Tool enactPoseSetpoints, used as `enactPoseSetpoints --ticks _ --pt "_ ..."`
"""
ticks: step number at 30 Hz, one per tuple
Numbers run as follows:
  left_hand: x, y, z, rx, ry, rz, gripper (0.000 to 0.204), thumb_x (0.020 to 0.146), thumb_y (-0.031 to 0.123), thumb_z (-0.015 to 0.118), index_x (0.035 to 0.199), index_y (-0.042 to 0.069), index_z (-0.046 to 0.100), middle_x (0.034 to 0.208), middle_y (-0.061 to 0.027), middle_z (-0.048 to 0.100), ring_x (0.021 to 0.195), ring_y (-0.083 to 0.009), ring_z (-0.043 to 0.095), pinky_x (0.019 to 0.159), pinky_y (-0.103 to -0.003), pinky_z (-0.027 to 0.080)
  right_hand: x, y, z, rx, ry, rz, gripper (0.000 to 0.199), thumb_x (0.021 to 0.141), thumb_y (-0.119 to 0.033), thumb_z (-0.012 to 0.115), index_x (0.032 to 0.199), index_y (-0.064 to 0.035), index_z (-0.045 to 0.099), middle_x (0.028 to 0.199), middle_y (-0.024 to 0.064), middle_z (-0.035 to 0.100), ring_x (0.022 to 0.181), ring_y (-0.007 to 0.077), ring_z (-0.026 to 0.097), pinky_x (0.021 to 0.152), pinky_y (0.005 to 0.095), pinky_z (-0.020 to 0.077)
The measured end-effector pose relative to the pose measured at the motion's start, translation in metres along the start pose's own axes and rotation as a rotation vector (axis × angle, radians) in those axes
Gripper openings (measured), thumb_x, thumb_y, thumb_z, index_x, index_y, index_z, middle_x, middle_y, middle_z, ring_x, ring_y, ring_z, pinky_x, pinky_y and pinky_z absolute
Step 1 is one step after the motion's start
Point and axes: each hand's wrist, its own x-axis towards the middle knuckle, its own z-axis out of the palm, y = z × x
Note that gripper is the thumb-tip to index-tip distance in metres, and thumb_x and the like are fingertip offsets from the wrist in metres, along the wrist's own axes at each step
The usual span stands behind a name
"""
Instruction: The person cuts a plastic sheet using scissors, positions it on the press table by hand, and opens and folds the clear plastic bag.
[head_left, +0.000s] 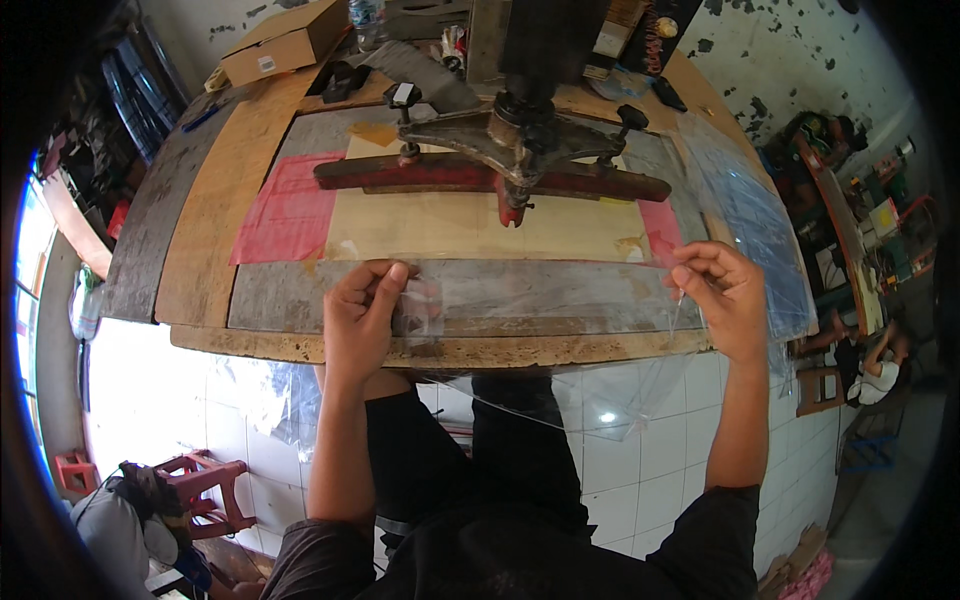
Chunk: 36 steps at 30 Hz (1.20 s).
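A clear plastic sheet (560, 310) stretches between my two hands, its lower part hanging over the table's front edge. My left hand (362, 310) pinches its left side between thumb and fingers. With thumb and forefinger my right hand (722, 295) grips the right side, close to the pink end of the work pad. Just beyond the sheet lies a pale yellow pad (430, 228) with a pink strip (288, 210) at its left. Above that pad sits a press with a long red bar (420, 172); whether it touches the pad I cannot tell.
Bluish clear sheets (755, 225) lie at the table's right. At the back are a cardboard box (285, 42) and a dark phone (668, 94); a blue pen (201, 118) is at left. A red stool (205, 490) stands lower left. Other people sit nearby on both sides.
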Motion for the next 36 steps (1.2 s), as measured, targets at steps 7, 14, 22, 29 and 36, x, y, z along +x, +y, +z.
enactPoseSetpoints --ticks 7,14,22,29,36 --pt "0.001 -0.004 0.002 0.054 0.003 0.001 0.024 0.107 0.017 0.068 0.108 -0.006 0.076 0.083 -0.0011 0.074 0.072 -0.0033 0.061 0.066 -0.022 0.048 0.002 0.008 -0.006 0.008 -0.022 0.023 0.019 0.100 -0.005 0.073 0.115 0.0056 0.069 0.100 0.0120 0.078 0.088 0.0147 0.071 0.079 0.0289 0.0562" --pt "0.002 -0.005 0.000 0.074 -0.006 0.012 0.022 0.106 0.015 0.068 0.107 -0.005 0.076 0.082 -0.0017 0.075 0.072 -0.0027 0.061 0.064 -0.021 0.048 0.009 0.025 0.000 -0.030 -0.009 0.088 0.017 0.101 -0.007 0.072 0.114 0.0043 0.069 0.097 0.0107 0.077 0.088 0.0138 0.070 0.082 0.0276 0.0543" --pt "0.001 0.006 0.006 0.233 0.067 0.080 0.021 0.109 0.013 0.063 0.108 -0.005 0.072 0.091 -0.0125 0.080 0.080 -0.0155 0.077 0.072 -0.026 0.057 0.023 0.064 0.021 -0.031 0.040 0.110 0.012 0.102 -0.006 0.071 0.107 0.0037 0.068 0.092 0.0069 0.074 0.087 0.0116 0.069 0.082 0.0265 0.0538" --pt "-0.001 -0.002 0.007 0.130 0.055 0.052 0.021 0.109 0.014 0.063 0.108 -0.005 0.072 0.089 -0.0119 0.080 0.080 -0.0167 0.076 0.072 -0.027 0.057 0.013 0.079 0.026 0.078 -0.012 0.101 0.011 0.102 -0.007 0.071 0.104 0.0034 0.069 0.091 0.0056 0.073 0.084 0.0116 0.067 0.082 0.0274 0.0538" --pt "-0.026 -0.001 0.008 0.480 0.097 0.247 0.014 0.104 0.010 0.066 0.103 -0.003 0.073 0.088 -0.0124 0.079 0.079 -0.0169 0.077 0.074 -0.029 0.057 -0.020 0.076 0.019 0.146 0.044 0.212 0.011 0.102 -0.009 0.073 0.101 0.0021 0.070 0.092 0.0068 0.075 0.086 0.0121 0.068 0.083 0.0273 0.0540"
